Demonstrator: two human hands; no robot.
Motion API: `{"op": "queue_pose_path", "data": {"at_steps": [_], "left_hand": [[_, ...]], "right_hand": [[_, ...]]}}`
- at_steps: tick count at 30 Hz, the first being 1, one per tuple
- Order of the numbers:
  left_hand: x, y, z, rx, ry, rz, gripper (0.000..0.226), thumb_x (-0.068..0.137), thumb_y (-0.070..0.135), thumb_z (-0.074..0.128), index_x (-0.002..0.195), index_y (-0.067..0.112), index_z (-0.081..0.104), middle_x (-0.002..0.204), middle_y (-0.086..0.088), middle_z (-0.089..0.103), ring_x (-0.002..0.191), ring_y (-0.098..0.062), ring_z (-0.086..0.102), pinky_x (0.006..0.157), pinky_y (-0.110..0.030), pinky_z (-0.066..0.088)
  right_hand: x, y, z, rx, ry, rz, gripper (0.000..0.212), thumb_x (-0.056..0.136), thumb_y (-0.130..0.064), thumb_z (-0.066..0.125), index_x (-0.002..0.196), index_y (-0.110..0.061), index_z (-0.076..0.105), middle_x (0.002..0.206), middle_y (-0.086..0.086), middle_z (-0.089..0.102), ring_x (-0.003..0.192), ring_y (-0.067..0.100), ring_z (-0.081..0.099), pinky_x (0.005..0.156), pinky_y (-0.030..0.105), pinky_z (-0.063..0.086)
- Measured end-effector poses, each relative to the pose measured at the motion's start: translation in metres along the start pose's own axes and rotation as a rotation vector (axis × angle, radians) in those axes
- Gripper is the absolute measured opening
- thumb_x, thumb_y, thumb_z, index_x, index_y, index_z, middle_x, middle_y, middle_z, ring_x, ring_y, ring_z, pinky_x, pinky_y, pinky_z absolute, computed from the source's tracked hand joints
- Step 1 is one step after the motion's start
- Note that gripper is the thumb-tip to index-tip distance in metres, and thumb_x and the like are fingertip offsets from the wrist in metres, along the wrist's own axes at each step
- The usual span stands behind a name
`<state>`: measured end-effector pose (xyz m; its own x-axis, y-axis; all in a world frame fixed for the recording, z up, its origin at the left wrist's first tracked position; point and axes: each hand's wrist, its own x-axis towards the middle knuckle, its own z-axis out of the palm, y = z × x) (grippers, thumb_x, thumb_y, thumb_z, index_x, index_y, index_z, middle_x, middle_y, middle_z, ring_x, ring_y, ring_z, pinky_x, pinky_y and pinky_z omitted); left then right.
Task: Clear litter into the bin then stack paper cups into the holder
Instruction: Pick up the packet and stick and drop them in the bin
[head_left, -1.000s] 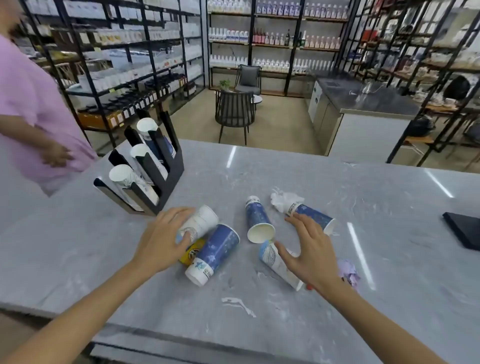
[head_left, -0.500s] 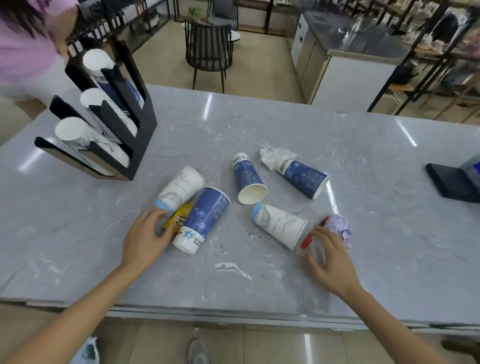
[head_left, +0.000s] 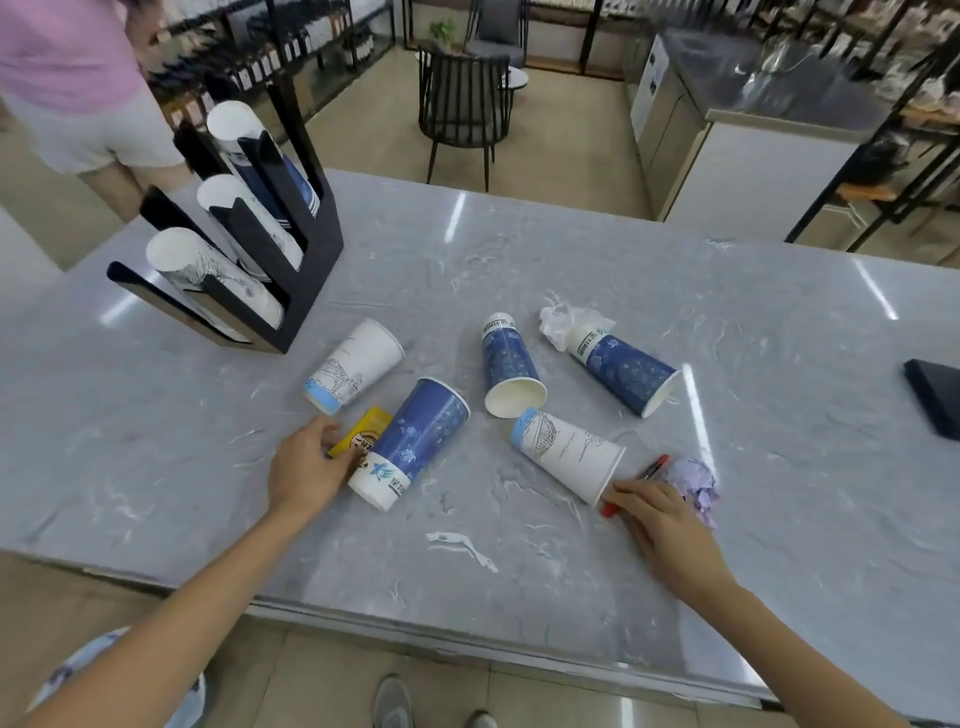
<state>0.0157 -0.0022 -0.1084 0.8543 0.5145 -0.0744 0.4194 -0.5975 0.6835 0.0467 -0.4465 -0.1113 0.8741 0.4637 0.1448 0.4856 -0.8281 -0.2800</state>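
Note:
Several paper cups lie on their sides on the grey marble counter (head_left: 519, 249): a white cup (head_left: 358, 364), a tall blue cup (head_left: 415, 439), a small blue cup (head_left: 509, 364), another blue cup (head_left: 628, 371) and a white cup (head_left: 569, 452). A yellow wrapper (head_left: 363, 434) lies between the left cups; my left hand (head_left: 311, 467) pinches its near end. My right hand (head_left: 660, 519) touches a red pen-like stick (head_left: 641, 478) beside a crumpled purple paper (head_left: 696, 486). A crumpled white tissue (head_left: 563, 325) lies farther back. The black cup holder (head_left: 306, 270) stands at the back left with cup stacks in its slots.
A person in a pink top (head_left: 78, 78) stands beyond the counter's left end. A black flat object (head_left: 935, 395) lies at the right edge. A black chair (head_left: 462, 109) and shelving stand behind. A bin with a bag (head_left: 119, 686) shows below the counter at bottom left.
My left hand has closed onto the yellow wrapper's end. My right hand has slid up to the red stick. The view has tilted slightly lower.

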Motion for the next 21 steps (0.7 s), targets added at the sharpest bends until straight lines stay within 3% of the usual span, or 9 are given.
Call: {"op": "queue_pose_path", "data": {"at_steps": [4,7,10,13,17,21], "left_hand": [[-0.002,-0.005,0.0,-0.023,0.006,-0.05,0.031,0.077,0.02,0.084,0.105,0.014,0.073,0.093,-0.006,0.075,0.089,-0.028,0.07,0.08,-0.039,0.054],[-0.006,-0.009,-0.002,-0.033,0.005,-0.063,0.019,0.076,0.019,0.085,0.092,0.017,0.075,0.078,-0.001,0.07,0.082,-0.026,0.07,0.071,-0.032,0.047],[-0.011,-0.013,-0.006,-0.086,0.014,-0.061,0.019,0.075,0.014,0.085,0.092,0.012,0.076,0.082,-0.005,0.074,0.081,-0.026,0.07,0.075,-0.035,0.052],[-0.021,-0.015,-0.013,-0.167,0.035,-0.097,0.017,0.075,0.009,0.085,0.088,0.015,0.075,0.083,-0.005,0.074,0.08,-0.025,0.07,0.081,-0.036,0.054],[-0.035,-0.018,-0.024,-0.222,0.068,-0.099,0.021,0.076,0.008,0.085,0.085,0.022,0.072,0.08,0.001,0.072,0.073,-0.008,0.067,0.069,-0.017,0.048],[-0.051,-0.021,-0.039,-0.246,0.111,-0.087,0.02,0.078,0.005,0.083,0.092,0.015,0.075,0.082,0.001,0.073,0.08,-0.017,0.069,0.078,-0.028,0.054]], "right_hand": [[0.001,0.002,-0.004,0.023,0.008,-0.063,0.02,0.09,-0.005,0.074,0.099,-0.022,0.076,0.111,-0.003,0.071,0.103,0.027,0.067,0.089,0.042,0.055],[0.001,-0.001,-0.008,0.009,-0.004,-0.122,0.012,0.097,-0.019,0.063,0.098,-0.022,0.075,0.106,-0.006,0.071,0.101,0.025,0.067,0.088,0.04,0.055],[0.0,-0.007,-0.012,-0.02,-0.023,-0.15,0.029,0.103,-0.035,0.05,0.096,-0.022,0.076,0.1,-0.003,0.072,0.095,0.026,0.068,0.082,0.039,0.057],[0.0,-0.014,-0.014,-0.017,-0.059,-0.149,0.009,0.095,-0.019,0.068,0.099,-0.022,0.076,0.1,-0.001,0.071,0.096,0.028,0.068,0.08,0.042,0.057],[0.003,-0.031,-0.017,0.028,-0.076,-0.18,0.013,0.094,-0.02,0.067,0.103,-0.021,0.076,0.098,-0.002,0.072,0.094,0.029,0.069,0.08,0.041,0.057],[0.008,-0.055,-0.019,0.082,-0.101,-0.19,0.025,0.099,-0.031,0.052,0.11,-0.025,0.074,0.101,-0.004,0.071,0.093,0.025,0.069,0.079,0.043,0.056]]}}
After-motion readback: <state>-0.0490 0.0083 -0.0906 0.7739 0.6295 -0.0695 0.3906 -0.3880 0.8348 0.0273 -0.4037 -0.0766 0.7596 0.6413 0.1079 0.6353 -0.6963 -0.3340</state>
